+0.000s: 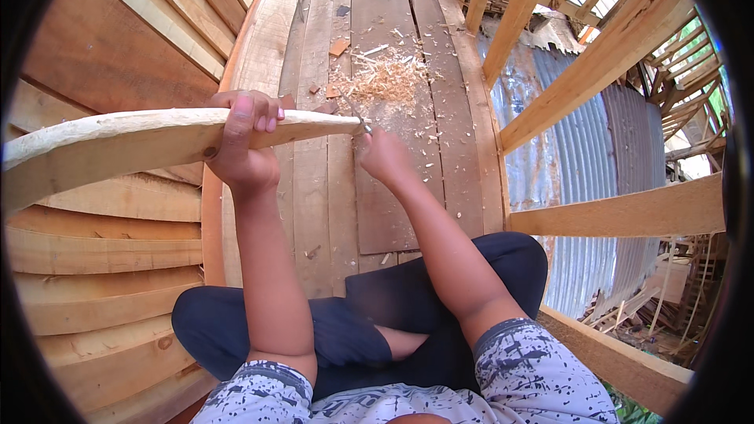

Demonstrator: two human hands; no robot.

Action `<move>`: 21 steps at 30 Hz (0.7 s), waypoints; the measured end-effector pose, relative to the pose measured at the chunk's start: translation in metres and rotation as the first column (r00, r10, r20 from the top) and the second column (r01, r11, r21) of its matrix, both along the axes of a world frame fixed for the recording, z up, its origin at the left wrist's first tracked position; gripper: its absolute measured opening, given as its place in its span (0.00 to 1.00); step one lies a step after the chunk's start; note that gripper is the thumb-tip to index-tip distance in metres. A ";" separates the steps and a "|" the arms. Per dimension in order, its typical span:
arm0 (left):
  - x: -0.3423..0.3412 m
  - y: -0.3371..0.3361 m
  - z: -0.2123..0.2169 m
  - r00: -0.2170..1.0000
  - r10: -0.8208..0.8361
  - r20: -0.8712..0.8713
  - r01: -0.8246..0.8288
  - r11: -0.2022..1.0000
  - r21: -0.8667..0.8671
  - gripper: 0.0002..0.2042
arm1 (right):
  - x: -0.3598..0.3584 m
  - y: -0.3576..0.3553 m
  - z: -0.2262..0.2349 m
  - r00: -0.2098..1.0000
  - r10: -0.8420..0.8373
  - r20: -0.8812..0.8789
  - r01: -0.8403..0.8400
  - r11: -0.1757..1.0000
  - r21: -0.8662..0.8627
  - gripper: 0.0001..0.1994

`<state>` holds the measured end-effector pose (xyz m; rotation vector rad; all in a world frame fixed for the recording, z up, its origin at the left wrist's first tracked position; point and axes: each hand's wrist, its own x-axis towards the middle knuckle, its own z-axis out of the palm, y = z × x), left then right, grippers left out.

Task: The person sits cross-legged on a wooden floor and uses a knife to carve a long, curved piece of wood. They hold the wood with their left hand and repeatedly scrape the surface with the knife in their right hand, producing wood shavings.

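Observation:
A long, pale wooden board (149, 141) reaches in from the left edge, its upper edge rough and whittled, tapering to a narrow end right of centre. My left hand (247, 137) is closed around it, fingers over the top edge and the palm below. Beside the narrow end, my right hand (386, 155) makes a fist around a small knife-like tool (364, 123). Only a bit of its dark metal shows at the board's tip; the handle is hidden in the fist.
Beneath the board, a plank floor (314, 212) carries a pile of wood shavings (386, 78) and scattered chips. Stacked boards (110, 255) line the left side. On the right are wooden rails (620, 208), with corrugated metal sheets (569, 126) beyond. My crossed legs (330, 330) are close below.

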<state>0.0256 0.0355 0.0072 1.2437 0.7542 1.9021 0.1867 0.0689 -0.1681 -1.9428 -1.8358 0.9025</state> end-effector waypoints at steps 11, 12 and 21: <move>-0.004 0.001 -0.003 1.000 0.008 -0.006 -0.007 1.000 0.003 0.11 | 0.009 0.004 0.007 0.987 0.001 0.160 -0.009 0.999 0.053 0.12; -0.005 0.000 -0.002 1.000 0.020 -0.004 -0.020 1.000 -0.001 0.11 | 0.008 0.003 0.011 0.987 0.022 0.159 -0.027 0.999 0.026 0.13; 0.001 0.001 -0.001 1.000 0.011 -0.010 -0.011 1.000 0.000 0.12 | 0.001 0.002 -0.002 0.992 -0.038 -0.121 0.036 0.999 -0.022 0.16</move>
